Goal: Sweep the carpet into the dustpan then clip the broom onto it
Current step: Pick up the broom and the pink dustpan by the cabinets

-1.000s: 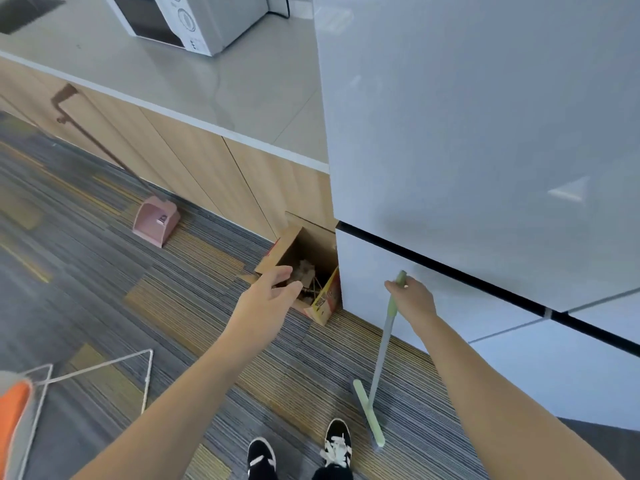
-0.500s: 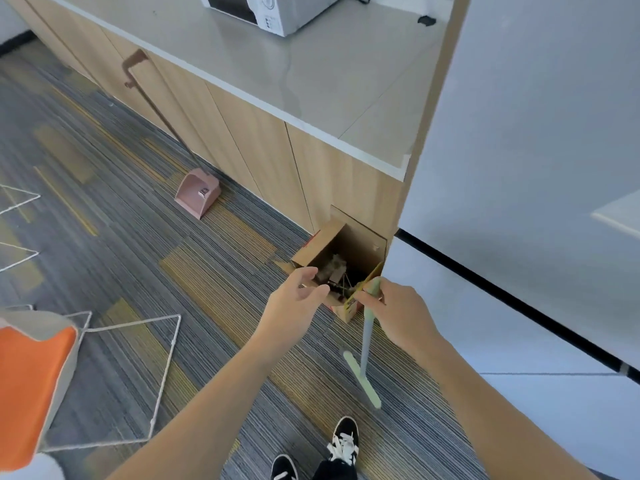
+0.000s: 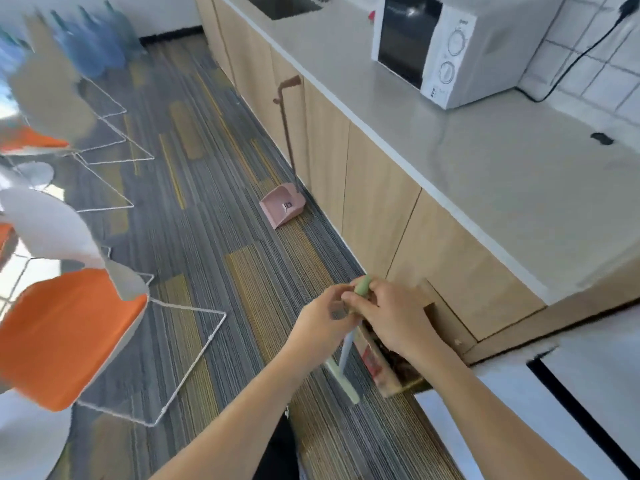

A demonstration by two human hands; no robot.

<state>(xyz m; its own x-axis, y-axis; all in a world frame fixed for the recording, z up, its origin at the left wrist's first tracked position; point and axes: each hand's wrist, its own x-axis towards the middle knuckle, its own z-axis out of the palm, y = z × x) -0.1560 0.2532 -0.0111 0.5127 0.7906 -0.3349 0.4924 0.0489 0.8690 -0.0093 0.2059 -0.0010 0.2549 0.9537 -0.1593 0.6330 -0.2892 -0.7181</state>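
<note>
A pale green broom (image 3: 346, 351) stands upright on the striped carpet (image 3: 214, 258), its flat head resting on the floor by my feet. My right hand (image 3: 388, 317) is shut around the top of its handle. Touching the handle just below, my left hand (image 3: 322, 323) has its fingers curled on the pole. The pink dustpan (image 3: 282, 206) with a long brown handle leans against the wooden cabinets, well ahead of both hands and apart from the broom.
A cardboard box (image 3: 391, 372) with scraps sits on the floor beside the broom, against the cabinet. Orange chairs (image 3: 65, 334) with white wire legs stand at the left. The counter (image 3: 485, 150) holds a white microwave (image 3: 436, 46). A white fridge (image 3: 554, 410) stands at the lower right.
The view has swung left, away from the fridge and along the cabinets. My left hand has come over from near the box and joined my right hand on the broom handle.
</note>
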